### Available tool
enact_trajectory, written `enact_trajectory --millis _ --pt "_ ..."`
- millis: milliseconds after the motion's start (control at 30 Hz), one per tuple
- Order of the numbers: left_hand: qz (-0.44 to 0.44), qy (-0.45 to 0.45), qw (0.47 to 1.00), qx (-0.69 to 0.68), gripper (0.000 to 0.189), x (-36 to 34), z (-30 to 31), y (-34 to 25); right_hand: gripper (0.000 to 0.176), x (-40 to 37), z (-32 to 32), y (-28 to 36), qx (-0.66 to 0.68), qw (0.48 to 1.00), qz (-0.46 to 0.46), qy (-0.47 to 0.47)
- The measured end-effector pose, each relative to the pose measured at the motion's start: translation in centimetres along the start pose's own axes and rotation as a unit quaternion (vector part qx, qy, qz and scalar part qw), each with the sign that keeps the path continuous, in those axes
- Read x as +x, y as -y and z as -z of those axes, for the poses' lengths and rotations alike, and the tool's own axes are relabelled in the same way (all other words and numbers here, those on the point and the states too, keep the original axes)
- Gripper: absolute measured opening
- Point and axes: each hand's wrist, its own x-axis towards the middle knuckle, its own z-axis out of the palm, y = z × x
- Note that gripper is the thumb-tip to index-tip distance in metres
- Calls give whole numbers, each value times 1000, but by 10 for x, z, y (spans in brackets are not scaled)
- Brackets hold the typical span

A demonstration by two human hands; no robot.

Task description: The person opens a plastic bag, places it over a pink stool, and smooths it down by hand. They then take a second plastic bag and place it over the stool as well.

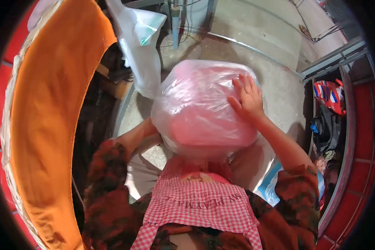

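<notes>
A large, full clear plastic bag point(204, 108) with pink contents sits in front of me, between my knees. Flat against its upper right side lies my right hand point(250, 98), fingers stretched out and slightly spread. My left forearm reaches to the bag's left side, where the bag hides the fingers of my left hand point(151, 126). What exactly the pink contents are cannot be made out through the shiny plastic.
Orange cloth point(50, 104) drapes along the left. A white plastic bag point(141, 54) hangs at the upper left, close to the full one. Right of me, a shelf point(345, 125) holds a red packet point(331, 96) and black plastic point(327, 129). A blue-and-clear bag point(271, 185) lies by my right elbow.
</notes>
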Motion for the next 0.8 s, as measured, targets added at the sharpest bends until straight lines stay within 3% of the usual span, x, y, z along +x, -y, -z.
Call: enact_trajectory --millis 167,467,700,800 --pt "70 48 993 88 13 46 -20 4 68 2 5 12 -39 999 6 15" --pt "85 88 990 67 10 29 10 -10 67 -2 15 20 12 999 -39 28" --pt "170 139 967 -128 10 -52 97 -20 69 -1 15 19 2 997 -66 30" --pt "211 74 926 -305 10 -64 108 -9 69 -1 15 21 -3 997 -69 34"
